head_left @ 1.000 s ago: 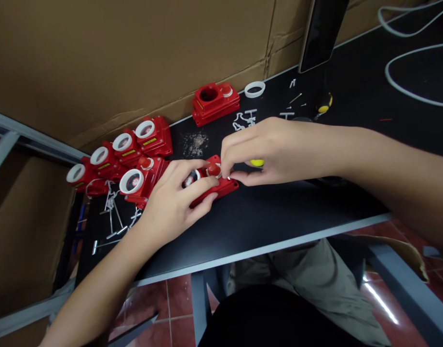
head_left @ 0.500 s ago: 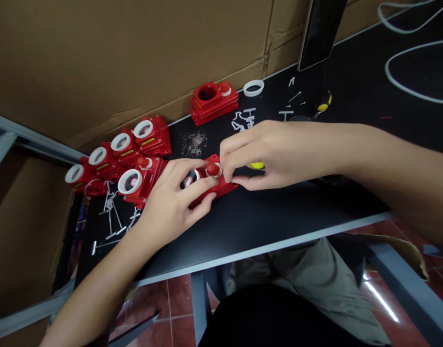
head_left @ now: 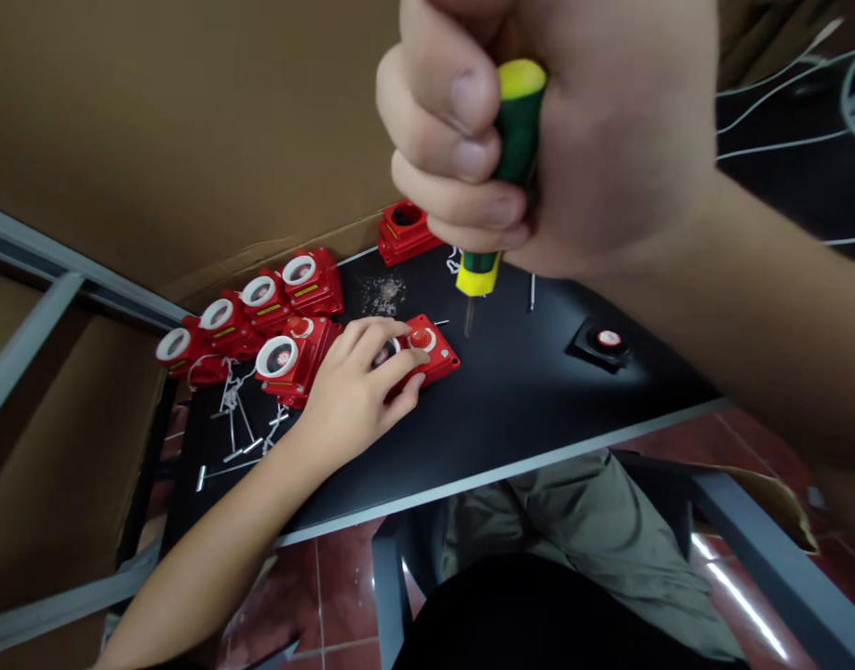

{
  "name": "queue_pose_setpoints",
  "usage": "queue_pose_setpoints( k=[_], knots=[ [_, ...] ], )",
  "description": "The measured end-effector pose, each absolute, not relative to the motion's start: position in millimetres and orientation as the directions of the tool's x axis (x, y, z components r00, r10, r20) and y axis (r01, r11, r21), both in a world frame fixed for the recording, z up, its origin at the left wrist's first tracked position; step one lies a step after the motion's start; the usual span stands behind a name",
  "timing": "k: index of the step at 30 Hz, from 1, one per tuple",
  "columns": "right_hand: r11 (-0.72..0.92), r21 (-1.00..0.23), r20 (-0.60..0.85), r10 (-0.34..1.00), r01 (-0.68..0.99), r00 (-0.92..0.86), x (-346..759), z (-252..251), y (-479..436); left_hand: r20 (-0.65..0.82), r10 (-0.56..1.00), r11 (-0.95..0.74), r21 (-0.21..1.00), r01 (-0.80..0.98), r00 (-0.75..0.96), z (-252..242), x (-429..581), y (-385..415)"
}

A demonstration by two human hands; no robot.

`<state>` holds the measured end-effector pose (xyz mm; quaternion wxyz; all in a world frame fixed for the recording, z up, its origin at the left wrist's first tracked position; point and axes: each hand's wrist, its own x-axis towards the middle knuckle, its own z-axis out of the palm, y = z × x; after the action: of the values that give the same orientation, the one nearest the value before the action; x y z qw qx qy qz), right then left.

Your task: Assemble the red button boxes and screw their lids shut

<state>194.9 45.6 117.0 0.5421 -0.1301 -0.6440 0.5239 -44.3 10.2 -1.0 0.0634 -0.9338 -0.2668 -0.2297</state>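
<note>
Red boxy housing (head_left: 439, 365) looks part-built, held by our left hand's (head_left: 350, 383) curled fingers, right hand (head_left: 587, 158) clenching a green-and-yellow screwdriver (head_left: 521, 126); one hollow red box (head_left: 403, 247) seems unfinished.

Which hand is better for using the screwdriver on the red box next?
Probably the right hand: it grips the green-and-yellow screwdriver, blade pointing down, seen close beside the end of the red box. The left hand seems busy holding that box.

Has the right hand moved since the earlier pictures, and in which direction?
Yes. Judged against the table's front edge, the right hand has moved upward in the view, farther from that edge, with the screwdriver in its grip.
</note>
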Motion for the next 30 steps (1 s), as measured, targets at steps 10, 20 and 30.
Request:
queue_pose_setpoints(
  k=[10,20,30],
  knots=[
    [0.324,-0.743,0.600,0.710,-0.585,-0.369,179,75,57,0.446,0.493,-0.835,0.001,0.550,0.747,-1,-42,7],
    [0.357,-0.750,0.606,0.708,-0.556,-0.363,183,74,55,0.458,0.478,-0.836,-0.026,0.548,0.750,-1,-41,8],
    [0.352,-0.777,0.581,0.719,-0.522,-0.380,187,85,38,0.436,0.501,-0.824,-0.023,0.566,0.747,-2,-41,8]
  ],
)
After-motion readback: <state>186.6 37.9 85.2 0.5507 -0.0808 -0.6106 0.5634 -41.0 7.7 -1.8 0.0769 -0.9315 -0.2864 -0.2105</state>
